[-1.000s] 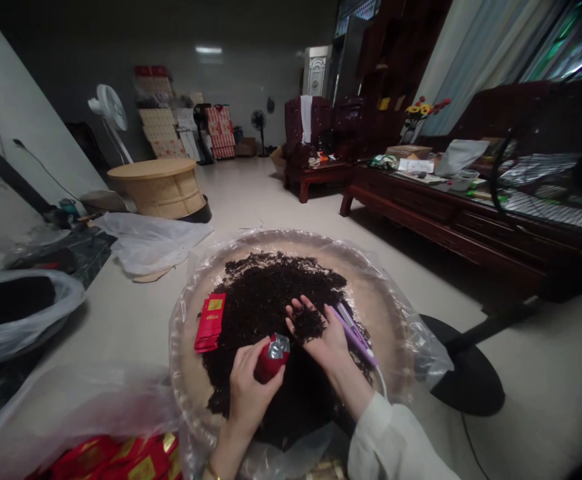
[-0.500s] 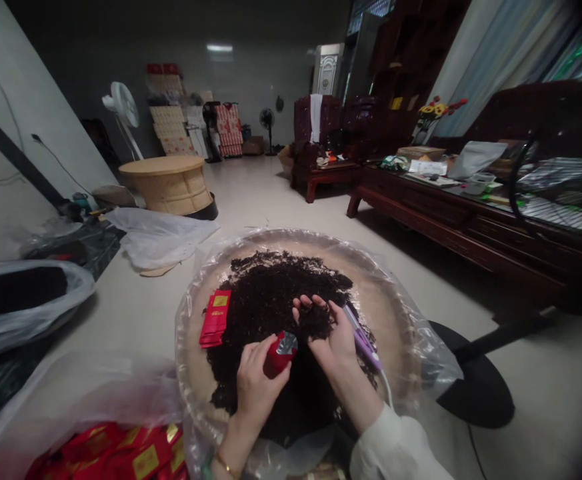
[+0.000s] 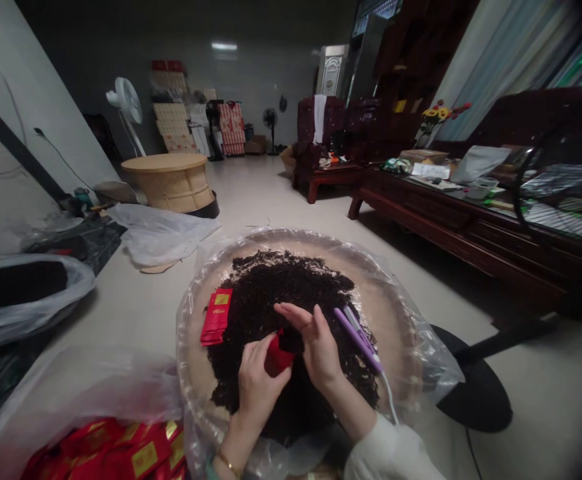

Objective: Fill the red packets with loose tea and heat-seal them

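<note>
Over the tray (image 3: 411,320), lined with clear plastic and heaped with dark loose tea (image 3: 281,293):

left hand: (image 3: 257,387) fingers closed around a small red pouch (image 3: 277,357), mouth up, held just above the tea near the tray's middle.
right hand: (image 3: 315,343) cupped and tilted over the pouch mouth, touching it; looks to carry tea, but the palm faces away, so I cannot tell how much it holds.
change: a second ago the right hand lay palm-up with a pinch of tea beside the pouch and the foil mouth showed; now it has turned over onto the mouth and the foil is covered. My read: the tea is going into the pouch, so filling is under way.
sealer: purple tool (image 3: 358,331) with white cord lies on the tea just right of the right hand, untouched.
spare pouches: flat red stack (image 3: 217,315) on the tray's left side, apart from both hands.
filled lot: red-and-gold packets (image 3: 121,453) in a clear bag at bottom left, cut off by the frame edge.
hidden: pouch mouth and fill level, behind the right hand; print on the packets too small to read.
</note>
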The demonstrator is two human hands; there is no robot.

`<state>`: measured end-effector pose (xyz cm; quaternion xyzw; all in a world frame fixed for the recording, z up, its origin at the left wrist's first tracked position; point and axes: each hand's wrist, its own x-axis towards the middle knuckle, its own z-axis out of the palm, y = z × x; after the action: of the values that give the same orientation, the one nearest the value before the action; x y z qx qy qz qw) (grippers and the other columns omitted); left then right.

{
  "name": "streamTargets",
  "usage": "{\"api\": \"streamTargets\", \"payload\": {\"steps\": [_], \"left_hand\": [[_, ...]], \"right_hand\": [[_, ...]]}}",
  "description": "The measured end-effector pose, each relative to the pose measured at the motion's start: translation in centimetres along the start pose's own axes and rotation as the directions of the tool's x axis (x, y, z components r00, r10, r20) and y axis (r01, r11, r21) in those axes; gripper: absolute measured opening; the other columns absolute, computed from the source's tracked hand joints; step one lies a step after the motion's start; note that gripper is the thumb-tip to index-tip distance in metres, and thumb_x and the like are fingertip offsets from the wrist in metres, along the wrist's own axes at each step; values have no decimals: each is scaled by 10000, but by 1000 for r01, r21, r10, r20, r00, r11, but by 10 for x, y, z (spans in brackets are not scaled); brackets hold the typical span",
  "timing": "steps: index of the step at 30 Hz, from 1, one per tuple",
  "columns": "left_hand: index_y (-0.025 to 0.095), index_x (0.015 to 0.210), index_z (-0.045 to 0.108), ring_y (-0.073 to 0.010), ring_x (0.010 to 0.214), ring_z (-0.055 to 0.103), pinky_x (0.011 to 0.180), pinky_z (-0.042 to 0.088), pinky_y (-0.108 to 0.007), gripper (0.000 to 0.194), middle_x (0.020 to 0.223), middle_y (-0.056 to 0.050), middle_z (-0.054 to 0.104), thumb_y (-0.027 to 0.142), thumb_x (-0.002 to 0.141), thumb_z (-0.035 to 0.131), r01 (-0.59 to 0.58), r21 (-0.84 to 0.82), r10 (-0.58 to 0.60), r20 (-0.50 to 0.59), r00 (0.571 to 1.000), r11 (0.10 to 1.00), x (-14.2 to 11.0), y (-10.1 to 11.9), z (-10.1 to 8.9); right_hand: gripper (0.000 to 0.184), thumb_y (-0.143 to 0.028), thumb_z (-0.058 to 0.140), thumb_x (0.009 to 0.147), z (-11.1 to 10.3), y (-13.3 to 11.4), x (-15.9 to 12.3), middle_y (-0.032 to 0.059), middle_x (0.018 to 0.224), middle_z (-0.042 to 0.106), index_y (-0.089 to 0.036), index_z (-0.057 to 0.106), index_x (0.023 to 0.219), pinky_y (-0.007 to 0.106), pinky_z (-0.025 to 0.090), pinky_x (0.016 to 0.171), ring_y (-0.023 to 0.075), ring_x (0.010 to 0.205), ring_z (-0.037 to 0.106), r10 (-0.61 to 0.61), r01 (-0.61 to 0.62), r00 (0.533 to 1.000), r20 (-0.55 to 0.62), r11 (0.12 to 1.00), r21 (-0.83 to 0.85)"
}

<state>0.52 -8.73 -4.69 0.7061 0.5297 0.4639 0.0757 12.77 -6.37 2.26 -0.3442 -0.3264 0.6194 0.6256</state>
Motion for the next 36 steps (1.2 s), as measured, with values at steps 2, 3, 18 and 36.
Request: {"api": "streamTargets", "payload": {"steps": [2, 3, 18, 36], "left_hand": [[195, 1154, 602, -236, 894, 637, 778, 569, -377, 467, 970, -66, 700, 172, 693, 678, 5, -9, -5, -1, 1000, 1000, -1, -1, 0], [196, 1154, 601, -236, 898, 637, 782, 568, -379, 465, 971, -66, 701, 173, 696, 676, 5, -16, -5, 1, 1000, 1000, -1, -1, 1], [149, 1110, 625, -221, 778, 663, 704, 582, -358, 462, 908, -91, 665, 360, 704, 690, 305, -51, -309, -171, 935, 951, -12, -39, -24], [130, 1101, 632, -280, 930, 675, 838, 554, -411, 538, 1016, -152, 698, 469, 687, 697, 433, -173, -466, -342, 816, 885, -17, -81, -31]], "right_hand": [[627, -728, 431, 815, 1, 1, -2, 56, 1178, 692, -226, 728, 1047, 464, 157, 1157, 274, 1281, 467, -16, 20, 998, 63, 998, -63], [624, -731, 421, 820, 2, 1, -3, 41, 1235, 662, -244, 717, 1074, 462, 111, 1170, 266, 1336, 401, -27, 37, 995, 95, 994, -102], [269, -290, 513, 887, -37, 29, 28, 118, 1190, 641, -214, 673, 1090, 549, 298, 1101, 288, 1286, 448, -158, 593, 802, 575, 105, -798], [709, -528, 698, 700, 74, 126, 122, 254, 1251, 568, -99, 558, 1247, 603, 198, 1082, 408, 1201, 495, 451, 635, 772, 447, -523, -569]]}}
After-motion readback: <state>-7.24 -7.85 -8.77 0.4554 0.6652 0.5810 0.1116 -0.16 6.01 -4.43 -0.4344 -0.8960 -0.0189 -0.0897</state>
